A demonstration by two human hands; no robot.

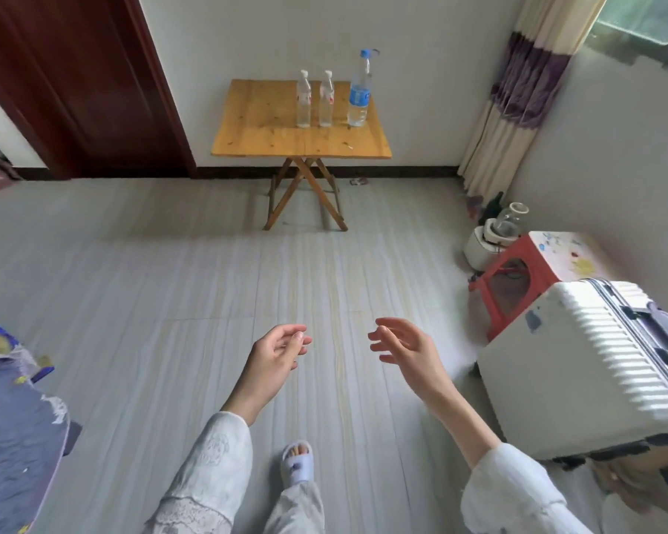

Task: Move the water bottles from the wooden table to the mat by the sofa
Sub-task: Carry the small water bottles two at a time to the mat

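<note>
Grey tiled floor (pixel 170 271) fills most of the view. A dark red door (pixel 74 82) is seen at 10 o'clock, cut off by the top and left edges. A white ribbed suitcase (pixel 587 364) is seen at 4 o'clock, its right side cropped. A blue patterned fabric (pixel 12 425) at 8 o'clock is cut off at the left edge; what it covers cannot be told. The wooden table (pixel 270 125) is placed against the wall at 12 o'clock, folding legs visible. A striped curtain (pixel 517 102) is hung at 1 o'clock. A red stool (pixel 517 271) at 3 o'clock is partly hidden behind the suitcase; blurred jars behind it are hard to make out. On the table three bottles are stood upright in a row: large blue-label bottle (pixel 359 90) rightmost, two small bottles (pixel 304 100) (pixel 326 100) left of it, labels unreadable. Left hand (pixel 274 356) and right hand (pixel 405 348) are held out at 6 o'clock, both empty, fingers loosely spread, well apart from the bottles. One slippered foot (pixel 297 460) is seen at 6 o'clock.
</note>
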